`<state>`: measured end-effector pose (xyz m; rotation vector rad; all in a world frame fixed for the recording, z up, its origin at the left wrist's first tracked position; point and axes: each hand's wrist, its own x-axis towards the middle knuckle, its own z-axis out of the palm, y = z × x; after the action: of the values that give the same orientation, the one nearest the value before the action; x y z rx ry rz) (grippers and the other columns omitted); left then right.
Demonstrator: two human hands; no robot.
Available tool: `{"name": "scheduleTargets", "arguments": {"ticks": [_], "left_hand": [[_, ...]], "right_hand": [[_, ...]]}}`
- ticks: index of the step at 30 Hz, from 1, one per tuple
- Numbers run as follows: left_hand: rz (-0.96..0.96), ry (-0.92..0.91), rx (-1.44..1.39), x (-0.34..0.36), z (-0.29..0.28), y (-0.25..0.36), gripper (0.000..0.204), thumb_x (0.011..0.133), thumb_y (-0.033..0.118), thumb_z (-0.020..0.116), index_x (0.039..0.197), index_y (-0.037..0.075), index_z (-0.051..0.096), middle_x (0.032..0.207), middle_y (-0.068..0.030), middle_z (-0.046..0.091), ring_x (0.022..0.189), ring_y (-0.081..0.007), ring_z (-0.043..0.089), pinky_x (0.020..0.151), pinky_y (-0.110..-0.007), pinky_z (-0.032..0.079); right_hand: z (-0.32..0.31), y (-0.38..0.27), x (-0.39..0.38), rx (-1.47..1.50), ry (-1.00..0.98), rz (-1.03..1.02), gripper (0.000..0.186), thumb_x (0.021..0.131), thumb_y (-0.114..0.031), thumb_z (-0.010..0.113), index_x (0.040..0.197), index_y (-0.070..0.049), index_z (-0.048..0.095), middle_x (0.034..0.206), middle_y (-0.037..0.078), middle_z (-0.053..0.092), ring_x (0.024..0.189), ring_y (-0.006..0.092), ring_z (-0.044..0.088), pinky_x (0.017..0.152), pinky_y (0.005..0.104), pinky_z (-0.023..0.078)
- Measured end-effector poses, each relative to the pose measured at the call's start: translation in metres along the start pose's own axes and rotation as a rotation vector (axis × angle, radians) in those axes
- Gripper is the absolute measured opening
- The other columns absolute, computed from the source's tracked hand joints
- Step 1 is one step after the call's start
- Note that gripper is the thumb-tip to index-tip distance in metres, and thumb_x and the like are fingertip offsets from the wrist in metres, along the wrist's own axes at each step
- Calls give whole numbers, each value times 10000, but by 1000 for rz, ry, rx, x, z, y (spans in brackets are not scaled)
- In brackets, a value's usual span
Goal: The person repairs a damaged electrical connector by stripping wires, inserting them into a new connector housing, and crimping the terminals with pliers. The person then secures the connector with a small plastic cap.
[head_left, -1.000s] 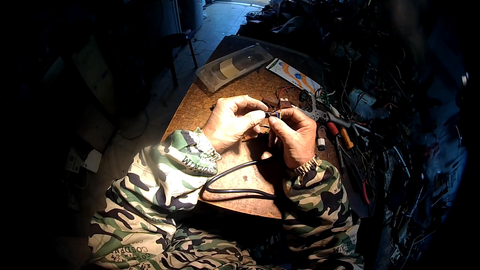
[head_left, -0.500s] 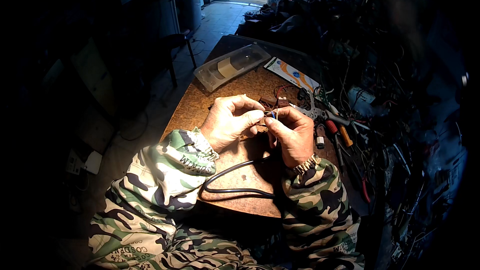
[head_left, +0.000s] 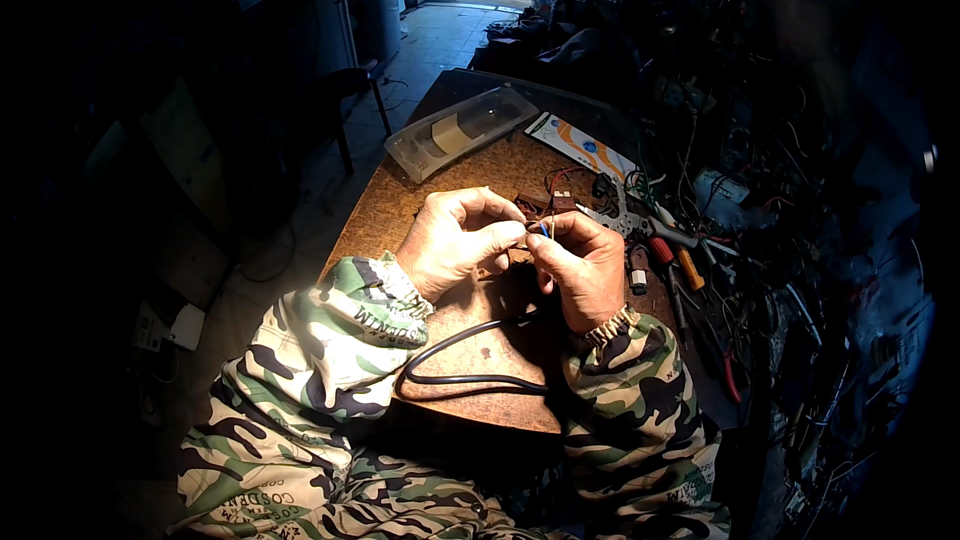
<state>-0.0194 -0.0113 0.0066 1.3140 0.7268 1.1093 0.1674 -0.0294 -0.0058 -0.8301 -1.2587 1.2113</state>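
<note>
I see two bare hands meeting over a brown wooden workbench (head_left: pixel 400 215), both arms in camouflage sleeves. My left hand (head_left: pixel 455 240) is curled nearly closed, thumb and forefinger pinching the end of a thin wire (head_left: pixel 541 229). My right hand (head_left: pixel 580 265) is curled the same way, its fingertips pinching the same wire end from the other side, so the two hands touch at the pinch. A black cable (head_left: pixel 460 355) loops on the bench below the hands and runs up under the right palm. Beyond the hands lies a clear plastic tray (head_left: pixel 460 130) near the far edge. Just right of the right hand lie screwdrivers with red and orange handles (head_left: pixel 675 260), beside a tangle of wires.
</note>
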Motion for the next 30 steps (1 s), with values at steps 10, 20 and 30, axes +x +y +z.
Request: {"name": "scheduleTargets", "arguments": {"ticks": [10, 20, 30], "left_hand": [[-1, -19, -19, 5, 0, -8, 157, 917, 79, 706, 1034, -22, 679, 869, -63, 687, 706, -114, 671, 672, -236, 561], [42, -12, -26, 4, 5, -10, 127, 941, 71, 672, 1011, -34, 666, 888, -60, 679, 709, -124, 675, 681, -241, 550], [-48, -75, -31, 4, 4, -7, 160, 951, 98, 665, 1034, -37, 655, 879, -65, 678, 725, -129, 673, 680, -246, 558]], "right_hand": [[-4, 2, -1, -17, 55, -53, 86, 882, -23, 704, 956, 16, 684, 813, 36, 686, 702, 84, 633, 609, 225, 518], [-5, -1, -1, 61, 155, -57, 109, 860, -31, 641, 953, 16, 611, 880, 39, 639, 788, 83, 579, 716, 224, 477], [-13, -15, 0, -31, -88, 13, 296, 836, 3, 699, 1116, 75, 635, 928, 51, 668, 797, 89, 616, 708, 220, 501]]}}
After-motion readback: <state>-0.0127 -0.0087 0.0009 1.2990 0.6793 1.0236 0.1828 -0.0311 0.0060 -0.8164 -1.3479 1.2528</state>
